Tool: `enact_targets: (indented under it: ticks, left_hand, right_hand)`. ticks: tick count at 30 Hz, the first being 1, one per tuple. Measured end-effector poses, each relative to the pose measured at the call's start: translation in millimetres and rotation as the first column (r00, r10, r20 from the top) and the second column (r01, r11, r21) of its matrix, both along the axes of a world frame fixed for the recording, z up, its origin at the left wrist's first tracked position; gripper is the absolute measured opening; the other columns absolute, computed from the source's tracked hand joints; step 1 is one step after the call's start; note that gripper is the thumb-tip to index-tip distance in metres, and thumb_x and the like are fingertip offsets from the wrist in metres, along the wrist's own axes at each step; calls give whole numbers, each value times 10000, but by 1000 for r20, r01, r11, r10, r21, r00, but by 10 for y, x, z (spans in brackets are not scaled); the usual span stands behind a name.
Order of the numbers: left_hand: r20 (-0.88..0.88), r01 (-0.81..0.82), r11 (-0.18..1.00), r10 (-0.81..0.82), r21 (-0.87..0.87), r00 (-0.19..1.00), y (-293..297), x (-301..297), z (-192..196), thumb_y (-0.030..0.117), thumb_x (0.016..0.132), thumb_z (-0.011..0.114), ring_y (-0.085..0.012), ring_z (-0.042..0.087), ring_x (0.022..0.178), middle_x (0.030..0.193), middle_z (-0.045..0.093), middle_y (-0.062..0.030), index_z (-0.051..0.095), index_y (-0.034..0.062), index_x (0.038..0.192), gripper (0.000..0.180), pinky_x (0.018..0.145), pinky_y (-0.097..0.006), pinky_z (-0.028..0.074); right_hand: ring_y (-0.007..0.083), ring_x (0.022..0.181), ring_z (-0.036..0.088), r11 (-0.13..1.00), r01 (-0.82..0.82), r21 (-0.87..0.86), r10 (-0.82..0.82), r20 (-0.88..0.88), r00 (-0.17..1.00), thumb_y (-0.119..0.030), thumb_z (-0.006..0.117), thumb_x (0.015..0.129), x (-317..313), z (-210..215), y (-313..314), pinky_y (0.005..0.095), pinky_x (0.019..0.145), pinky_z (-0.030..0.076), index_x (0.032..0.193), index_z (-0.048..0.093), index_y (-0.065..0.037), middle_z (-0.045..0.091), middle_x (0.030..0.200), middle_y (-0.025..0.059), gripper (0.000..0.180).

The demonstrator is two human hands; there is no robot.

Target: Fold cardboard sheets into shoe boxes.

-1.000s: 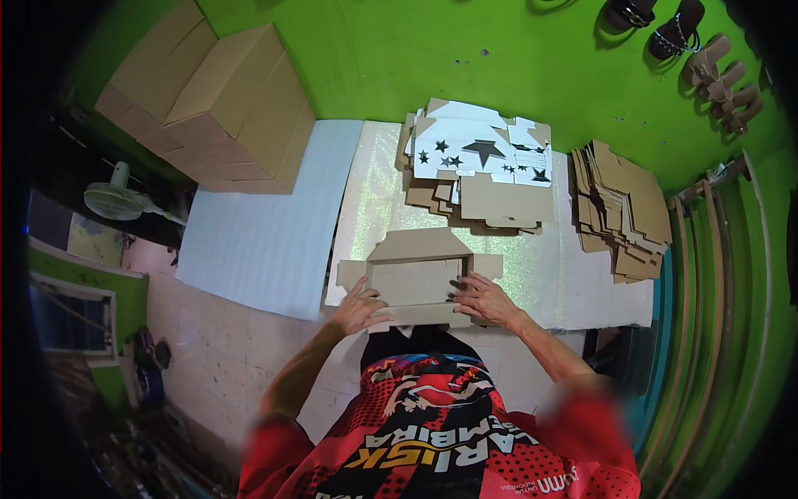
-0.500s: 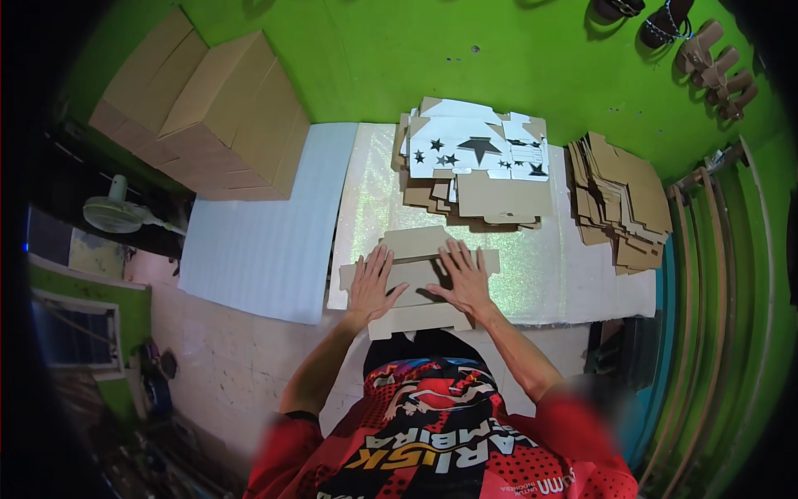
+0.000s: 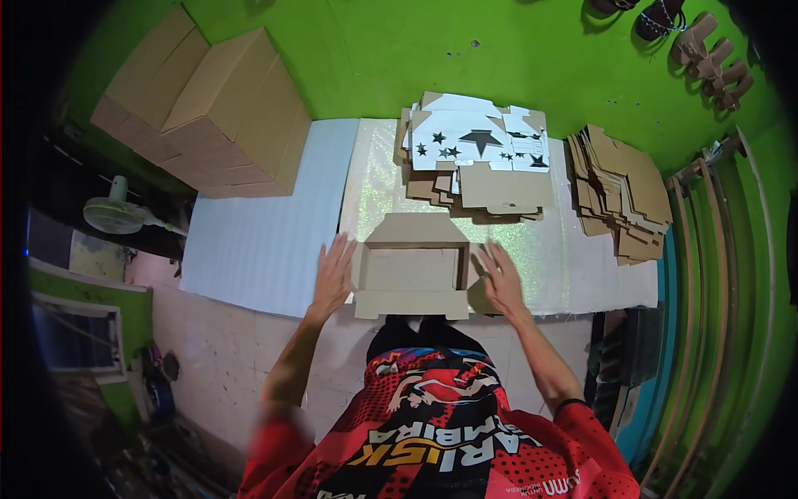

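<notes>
A brown cardboard box (image 3: 411, 304) stands at the table's near edge in front of me, its walls raised around a rectangular hollow. One flap extends from its far side and another from its near side. At its left end, my left hand (image 3: 334, 273) is open, fingers stretched out beside the side flap. My right hand (image 3: 502, 281) is open as well, fingers extended by the right side flap. Neither hand grips anything, and I cannot tell whether the fingertips touch the flaps.
Behind the box lies a stack of flat cardboard blanks (image 3: 507, 190), topped by a white sheet with black stars. More blanks (image 3: 623, 191) are piled at the right. Large folded boxes (image 3: 241, 116) stand at the far left, near a fan (image 3: 116, 214). Sandals (image 3: 713, 62) hang on the green wall.
The flattened cardboard now has raised walls and an open hollow. My hands have moved apart, from on top of it to its left and right ends.
</notes>
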State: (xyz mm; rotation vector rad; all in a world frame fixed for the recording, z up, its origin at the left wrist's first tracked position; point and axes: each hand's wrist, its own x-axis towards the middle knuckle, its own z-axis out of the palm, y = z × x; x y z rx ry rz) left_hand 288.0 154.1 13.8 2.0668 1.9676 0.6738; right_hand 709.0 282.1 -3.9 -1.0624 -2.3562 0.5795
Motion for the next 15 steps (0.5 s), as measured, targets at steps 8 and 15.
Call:
enact_targets:
  ticks: [8,15]
  left_hand:
    - [-35,133,986,-138,-103,990,-729,-195,-107,283,834,831,-406,226,1601,1715,306,-172,552,227,1543,765,1240,-704,120]
    - [53,160,986,-157,-48,986,-578,-148,-169,307,853,852,-400,234,1599,1710,331,-158,736,195,1334,508,1238,-707,111]
  right_hand:
    - [394,1533,355,989,-149,9,144,217,966,-357,819,842,265,112,-616,569,1282,259,1520,562,-272,380,1674,116,730]
    - [395,1504,386,999,-30,34,27,88,996,-376,776,917,-39,167,-663,580,1261,281,1275,755,-210,461,1612,125,395]
